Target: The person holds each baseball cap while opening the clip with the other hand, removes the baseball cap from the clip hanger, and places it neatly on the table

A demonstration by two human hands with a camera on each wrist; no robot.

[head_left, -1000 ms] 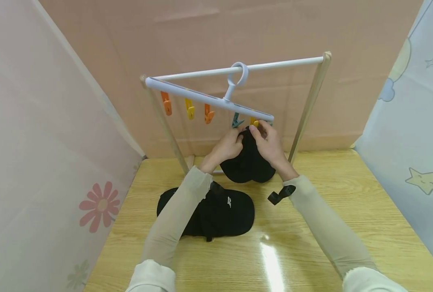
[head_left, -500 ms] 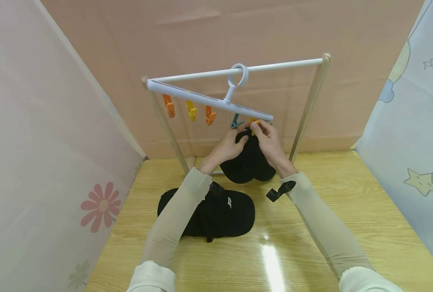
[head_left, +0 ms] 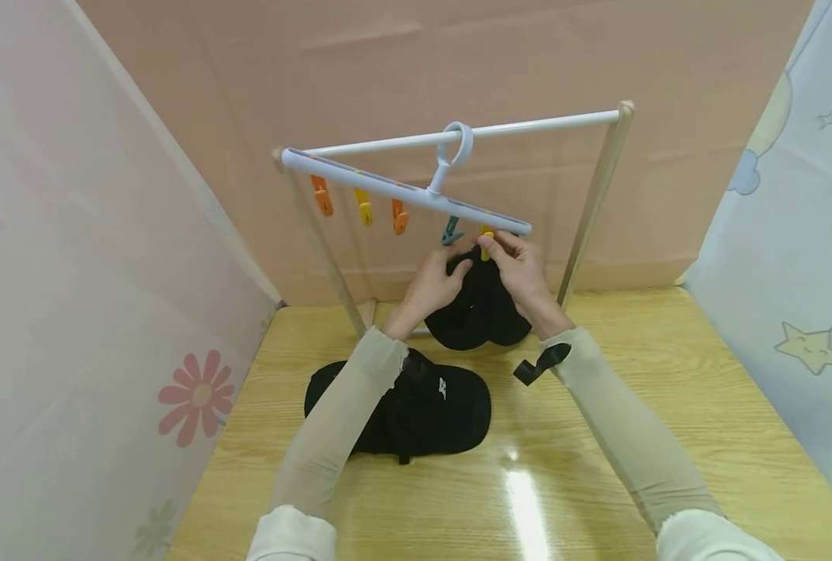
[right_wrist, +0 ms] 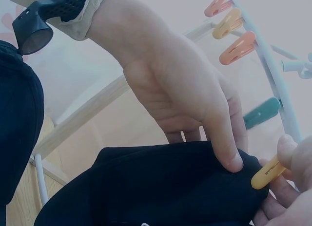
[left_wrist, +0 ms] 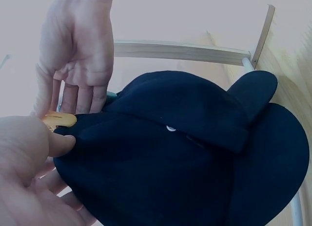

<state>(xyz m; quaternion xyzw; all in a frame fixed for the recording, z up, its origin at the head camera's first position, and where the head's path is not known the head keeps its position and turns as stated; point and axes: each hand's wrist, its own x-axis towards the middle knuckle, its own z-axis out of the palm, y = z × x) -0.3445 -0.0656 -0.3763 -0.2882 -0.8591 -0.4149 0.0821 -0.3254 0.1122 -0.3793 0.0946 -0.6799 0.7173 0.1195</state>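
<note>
A black cap (head_left: 475, 308) hangs crown-up below the right end of a pale blue hanger (head_left: 388, 185). My left hand (head_left: 433, 284) grips it near the top, thumb on the near side and fingers behind, as the right wrist view shows. A yellow clothespin (head_left: 487, 248) overlaps the cap's top edge, pinched between thumb and fingers of my right hand (head_left: 524, 273). From the left wrist, the clothespin (left_wrist: 61, 120) lies over the cloth close to the left thumb. Whether its jaws bite the cloth cannot be told. A teal clothespin (head_left: 451, 231) hangs just left of the hands.
Orange and yellow clothespins (head_left: 364, 209) hang along the hanger's left half. The hanger hooks over a white rod (head_left: 549, 125) on a wooden frame (head_left: 598, 195). Another black cap (head_left: 444, 413) lies on the wooden table (head_left: 633, 335), partly under the left forearm.
The yellow clothespin has come down over the cap's top edge, in the right fingers. My left thumb has shifted slightly lower on the cap. The hanger has swung slightly.
</note>
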